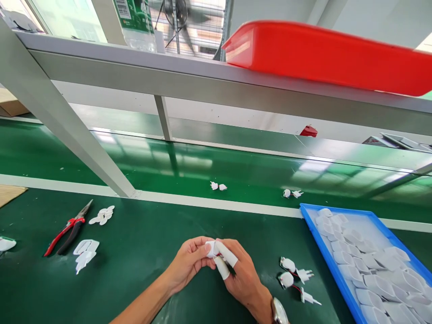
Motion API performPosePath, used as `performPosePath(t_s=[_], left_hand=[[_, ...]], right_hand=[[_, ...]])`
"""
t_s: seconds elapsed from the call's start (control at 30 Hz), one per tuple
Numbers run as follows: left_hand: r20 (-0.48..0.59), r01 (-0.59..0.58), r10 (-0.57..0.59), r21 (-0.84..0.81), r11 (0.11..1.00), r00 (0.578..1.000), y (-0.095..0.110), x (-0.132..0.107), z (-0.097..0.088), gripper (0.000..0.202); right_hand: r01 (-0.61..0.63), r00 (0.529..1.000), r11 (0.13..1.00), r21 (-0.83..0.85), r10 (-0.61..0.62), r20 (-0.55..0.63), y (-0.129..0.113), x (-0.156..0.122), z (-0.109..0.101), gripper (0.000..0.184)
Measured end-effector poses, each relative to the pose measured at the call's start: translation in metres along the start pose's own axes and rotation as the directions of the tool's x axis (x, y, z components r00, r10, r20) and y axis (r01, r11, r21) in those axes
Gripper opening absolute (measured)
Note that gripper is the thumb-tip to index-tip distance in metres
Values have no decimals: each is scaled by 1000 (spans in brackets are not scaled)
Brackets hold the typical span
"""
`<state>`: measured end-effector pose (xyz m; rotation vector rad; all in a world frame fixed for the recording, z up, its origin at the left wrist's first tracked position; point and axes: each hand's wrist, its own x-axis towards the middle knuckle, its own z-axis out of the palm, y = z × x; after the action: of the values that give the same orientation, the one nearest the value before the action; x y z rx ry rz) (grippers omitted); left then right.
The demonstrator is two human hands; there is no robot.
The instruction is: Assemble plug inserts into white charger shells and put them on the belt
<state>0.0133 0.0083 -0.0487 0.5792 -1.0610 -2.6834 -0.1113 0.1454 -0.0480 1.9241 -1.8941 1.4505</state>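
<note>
My left hand pinches a small white plastic part above the green mat. My right hand meets it from the other side, its thumb and a finger wrapped in white finger covers and closed on the same piece. A bit of red shows between the fingertips, perhaps wire; the rest is hidden. To the right of my right hand lie two white assemblies, each of two parts joined by red and black wires, with prongs on one part.
A blue tray of white plastic shells stands at right. Pliers, flat white pieces and round white pieces lie left. More wired assemblies rest on the green strip behind. A red bin sits on the overhead shelf.
</note>
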Motion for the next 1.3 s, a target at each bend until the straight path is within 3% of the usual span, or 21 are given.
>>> performPosePath(t_s=[0.27,0.33,0.4,0.47,0.53,0.63,0.77,0.87,0.97,1.03,1.1,1.2,1.3], left_hand=[[-10,0,0,31,1000,1000,-3,2,1,34],[8,-17,16,98,995,1000,-4,3,-2,38],[24,-115,112,232,966,993,-3,2,-5,45],[56,-261,265,454,852,963,-3,0,-9,57],[129,-354,366,668,655,922,-2,-3,-12,62],[230,-409,410,805,430,883,-5,-6,-16,47],[291,-450,436,832,324,852,-12,-6,-14,39],[296,-436,414,849,299,861,-9,-2,-8,39],[270,-396,433,889,232,860,15,15,-6,38],[191,-307,529,941,140,827,46,36,-13,36],[69,-162,658,983,81,749,85,61,-30,36],[-58,-8,765,997,82,642,143,95,-67,36],[-174,162,798,982,97,577,178,115,-105,34]], right_hand=[[24,999,999,-30,-25,-31,1,-1,3,43],[9,999,1000,-16,-10,-37,5,-2,2,40],[-28,997,1000,8,29,-66,9,-3,1,39],[-53,994,998,25,56,-99,10,-3,0,38],[-51,992,998,28,54,-112,9,-3,0,37],[2,995,1000,-19,-4,-103,4,-3,2,35],[56,989,992,-116,-71,-129,2,-4,5,29],[59,988,988,-143,-78,-136,4,-4,2,28],[14,986,989,-148,-38,-165,7,-5,-5,41],[-15,983,985,-172,-17,-182,9,-8,-8,50],[-14,982,976,-217,-28,-188,12,-13,-6,52],[29,983,961,-275,-78,-167,17,-18,3,50],[103,975,943,-316,-159,-156,20,-19,13,40]])
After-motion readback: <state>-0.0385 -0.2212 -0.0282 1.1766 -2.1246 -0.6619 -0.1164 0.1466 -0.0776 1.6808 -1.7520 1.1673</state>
